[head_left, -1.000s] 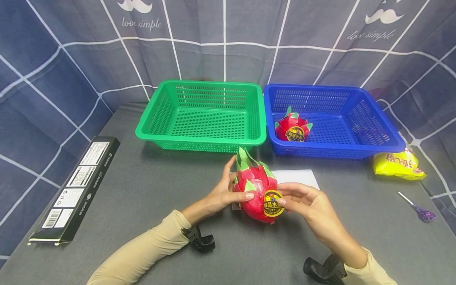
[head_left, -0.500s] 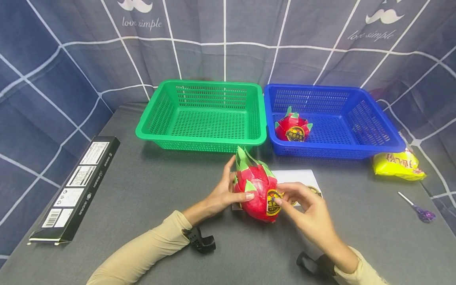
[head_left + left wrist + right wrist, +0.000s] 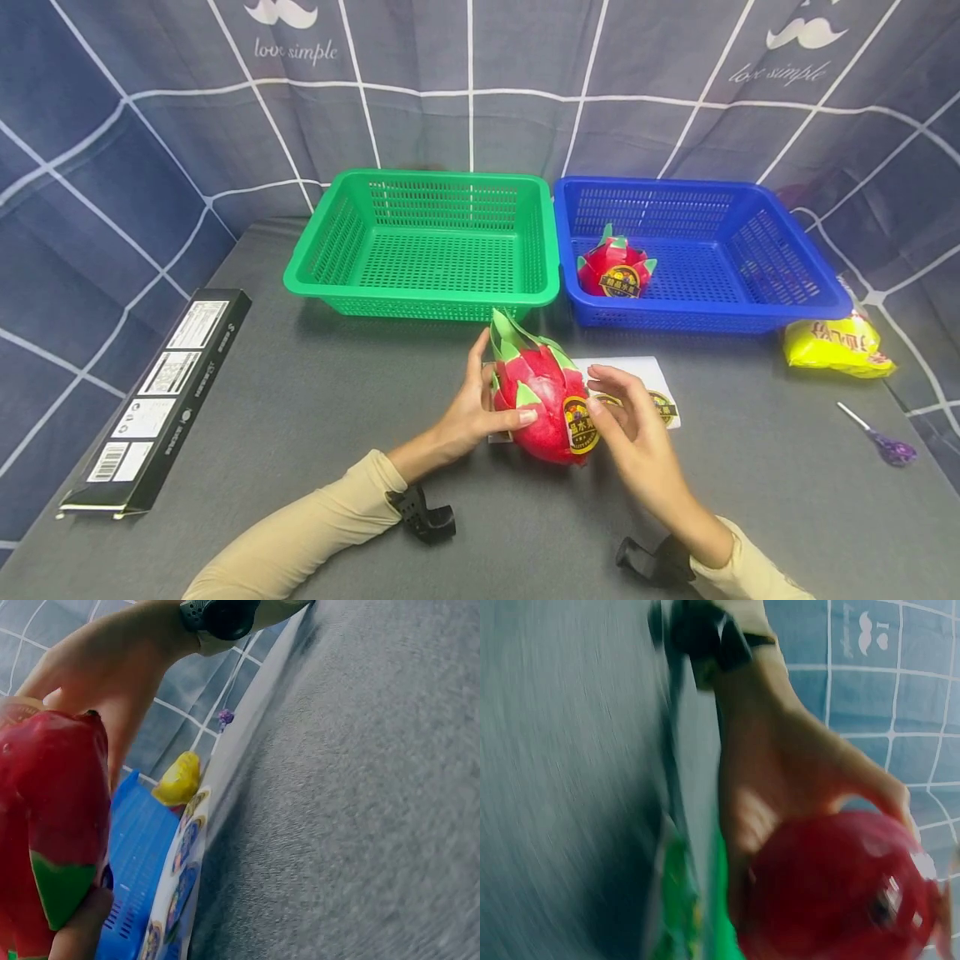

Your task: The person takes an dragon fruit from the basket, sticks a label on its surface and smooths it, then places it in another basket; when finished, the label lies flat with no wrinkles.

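My left hand [image 3: 472, 408] grips a pink-red dragon fruit [image 3: 540, 387] with green leaf tips, its thumb across the near side. A round black-and-gold sticker [image 3: 580, 425] lies on the fruit's right side. Close against that sticker is my right hand [image 3: 637, 433], thumb tip at its edge and fingers loosely bent beside the fruit. In the right wrist view the fruit [image 3: 840, 892] sits in front of the palm. Behind the fruit and right hand lies a white sheet of round stickers [image 3: 637, 367], partly hidden.
A green basket [image 3: 420, 298] and a blue basket [image 3: 712, 315] stand at the back. Another stickered dragon fruit [image 3: 615, 267] is inside the blue one. A yellow packet [image 3: 836, 346] and a purple lollipop [image 3: 892, 452] lie right; a long black box [image 3: 157, 400] lies left.
My right hand has shifted slightly left and its thumb and fingers have spread apart. The sticker now lies against the fruit's right side. More of the sticker sheet shows. My left hand keeps its grip.
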Available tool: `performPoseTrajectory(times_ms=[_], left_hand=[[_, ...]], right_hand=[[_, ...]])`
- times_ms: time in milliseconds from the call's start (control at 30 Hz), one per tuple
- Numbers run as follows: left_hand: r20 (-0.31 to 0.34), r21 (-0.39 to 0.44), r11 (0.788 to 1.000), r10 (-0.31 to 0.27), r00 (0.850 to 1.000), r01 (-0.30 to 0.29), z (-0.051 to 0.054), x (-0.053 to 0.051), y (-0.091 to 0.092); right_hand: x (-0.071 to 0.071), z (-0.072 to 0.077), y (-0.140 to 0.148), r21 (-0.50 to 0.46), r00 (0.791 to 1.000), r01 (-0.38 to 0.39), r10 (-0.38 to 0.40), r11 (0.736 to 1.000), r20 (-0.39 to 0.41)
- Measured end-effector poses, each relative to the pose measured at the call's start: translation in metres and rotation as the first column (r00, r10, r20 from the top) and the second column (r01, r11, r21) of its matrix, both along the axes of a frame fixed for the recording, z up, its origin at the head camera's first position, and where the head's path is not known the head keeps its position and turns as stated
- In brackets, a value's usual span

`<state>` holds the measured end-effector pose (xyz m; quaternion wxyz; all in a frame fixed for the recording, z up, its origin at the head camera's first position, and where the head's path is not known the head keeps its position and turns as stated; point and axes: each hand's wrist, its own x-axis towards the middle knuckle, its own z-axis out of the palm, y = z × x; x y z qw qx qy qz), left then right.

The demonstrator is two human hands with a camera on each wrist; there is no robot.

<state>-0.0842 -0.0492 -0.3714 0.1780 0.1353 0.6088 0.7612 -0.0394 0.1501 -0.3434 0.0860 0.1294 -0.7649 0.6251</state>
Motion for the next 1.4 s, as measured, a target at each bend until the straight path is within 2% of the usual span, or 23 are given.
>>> performPoseTrajectory(times_ms=[100,233,333,400,467,567,667,900,1200,1300,1333,1400], left_hand=[[0.007,0.029,0.999,0.031,0.999,-0.031,-0.001,0.001,0.002],[0.005,0.068,0.995,0.076,0.997,-0.077,-0.003,0.003,0.005],[-0.006,0.095,0.99,0.105,0.994,-0.104,-0.004,0.005,0.008],[-0.025,0.112,0.987,0.12,0.992,-0.116,-0.005,0.007,0.009],[-0.047,0.121,0.986,0.126,0.991,-0.119,-0.006,0.009,0.011],[-0.082,0.117,0.986,0.127,0.988,-0.117,-0.008,0.01,0.012],[-0.1,0.105,0.987,0.13,0.987,-0.119,-0.008,0.011,0.013],[-0.139,0.102,0.988,0.129,0.982,-0.116,-0.009,0.011,0.013],[-0.151,0.117,0.987,0.125,0.981,-0.108,-0.01,0.013,0.015],[-0.147,0.121,0.987,0.127,0.981,-0.109,-0.01,0.014,0.014],[-0.144,0.122,0.986,0.13,0.981,-0.113,-0.01,0.014,0.014],[-0.142,0.129,0.985,0.135,0.981,-0.117,-0.01,0.014,0.014]], right_hand=[[0.002,-0.005,-0.004,-0.05,0.996,0.019,-0.014,0.999,0.091],[0.004,-0.02,-0.007,-0.149,0.982,-0.013,0.041,0.989,0.186],[0.004,-0.041,-0.007,-0.269,0.968,-0.06,0.122,0.961,0.22],[0.005,-0.049,-0.008,-0.337,0.953,-0.067,0.16,0.939,0.256],[0.008,-0.051,-0.011,-0.38,0.942,-0.068,0.185,0.923,0.281],[0.013,-0.042,-0.017,-0.415,0.932,-0.043,0.186,0.909,0.312],[0.016,-0.036,-0.02,-0.412,0.937,-0.021,0.162,0.911,0.311],[0.015,-0.03,-0.023,-0.315,0.931,0.059,0.061,0.947,0.359],[0.012,-0.03,-0.023,-0.24,0.937,0.059,0.029,0.969,0.348],[0.012,-0.033,-0.022,-0.254,0.943,0.051,0.037,0.966,0.331],[0.012,-0.037,-0.021,-0.292,0.954,0.015,0.074,0.956,0.291],[0.012,-0.04,-0.019,-0.377,0.956,-0.043,0.148,0.925,0.254]])
